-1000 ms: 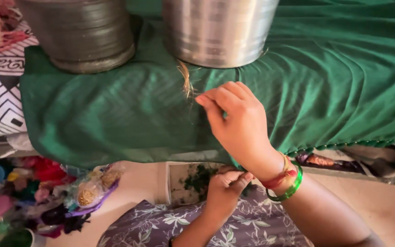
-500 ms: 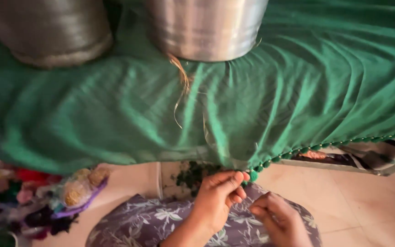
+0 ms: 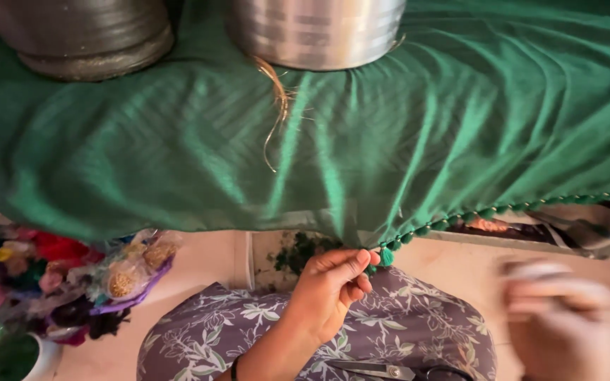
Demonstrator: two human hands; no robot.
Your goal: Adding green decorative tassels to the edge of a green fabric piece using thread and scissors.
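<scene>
A green cloth (image 3: 178, 155) hangs over a raised surface, its lower right edge trimmed with small green tassels (image 3: 460, 215). My left hand (image 3: 330, 289) pinches the cloth's edge beside the lowest tassel (image 3: 386, 256). My right hand (image 3: 566, 317) is a blur at the lower right, apart from the cloth; whether it holds anything cannot be told. A strand of golden thread (image 3: 277, 106) lies on the cloth under a steel pot (image 3: 319, 32).
A second, darker metal pot (image 3: 86, 35) weighs the cloth down at the top left. Scissors (image 3: 383, 368) lie on my floral-patterned lap (image 3: 418, 324). A heap of coloured threads and pom-poms (image 3: 58, 282) sits on the floor at the left.
My right hand left the top of the cloth, came down beside my left hand, then swung out to the lower right. My left hand stayed on the tasselled edge.
</scene>
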